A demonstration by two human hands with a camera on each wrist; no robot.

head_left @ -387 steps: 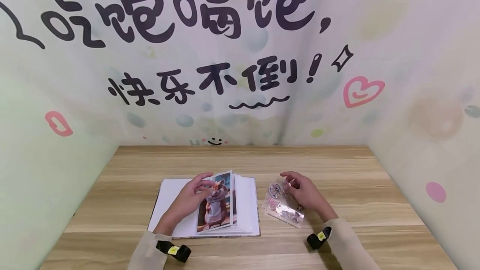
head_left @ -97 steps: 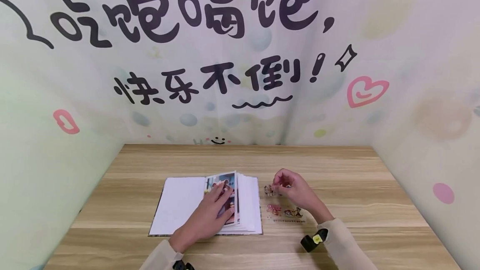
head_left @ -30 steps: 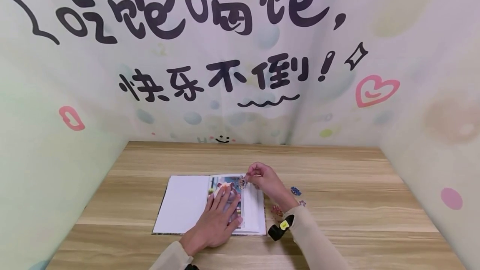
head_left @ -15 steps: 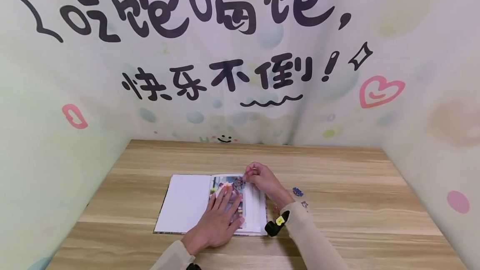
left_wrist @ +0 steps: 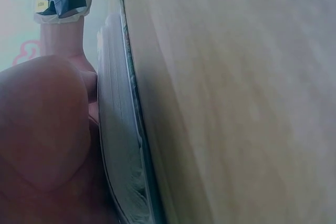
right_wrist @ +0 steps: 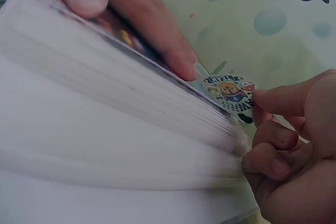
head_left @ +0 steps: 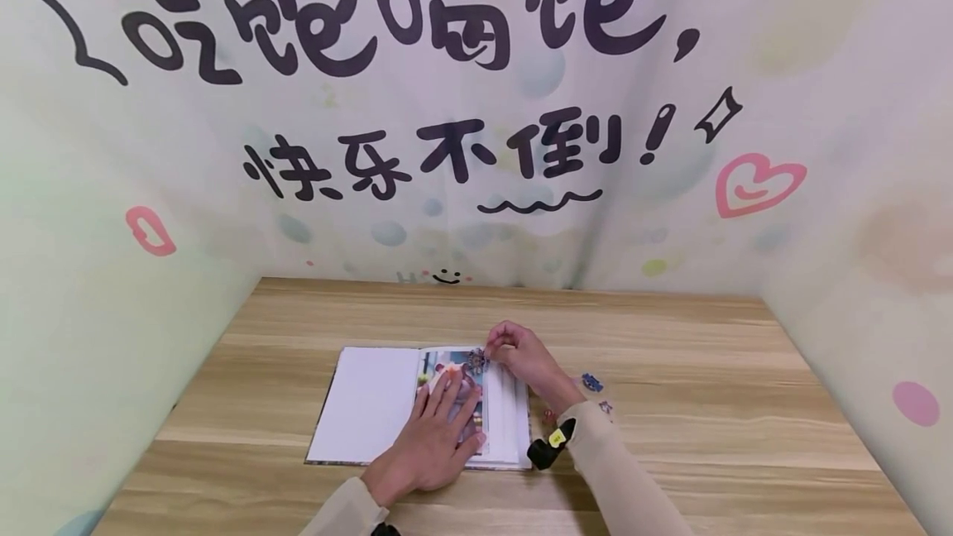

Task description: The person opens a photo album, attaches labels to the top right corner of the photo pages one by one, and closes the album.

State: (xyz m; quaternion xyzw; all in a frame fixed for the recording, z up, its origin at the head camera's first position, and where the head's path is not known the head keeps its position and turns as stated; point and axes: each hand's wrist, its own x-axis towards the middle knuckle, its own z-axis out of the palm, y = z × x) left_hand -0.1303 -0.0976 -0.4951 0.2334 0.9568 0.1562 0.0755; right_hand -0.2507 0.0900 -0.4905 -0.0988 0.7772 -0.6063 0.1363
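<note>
An open photo album (head_left: 372, 404) lies on the table, a picture (head_left: 430, 366) of a furry animal on its right-hand page. My left hand (head_left: 432, 441) rests flat on that picture, fingers spread and straight. At the picture's upper right corner, my right hand (head_left: 524, 358) pinches the edge of a round sticker (head_left: 477, 361) between thumb and finger. In the right wrist view the sticker (right_wrist: 230, 93) shows a cartoon dog and lettering, and it overlaps the picture's edge. The left wrist view shows the album's page edges (left_wrist: 118, 114) beneath the left hand.
Right of the album, partly under the right forearm, lies a clear sticker sheet with a blue sticker (head_left: 591, 382) and a small star sticker (head_left: 605, 408). The wooden table (head_left: 707, 404) meets a printed curtain (head_left: 357, 246) at the back and sides.
Since the older frames, the right hand has carried the sticker from the sheet leftward to the picture's corner. The left hand has gone from lifting the page to lying flat on it.
</note>
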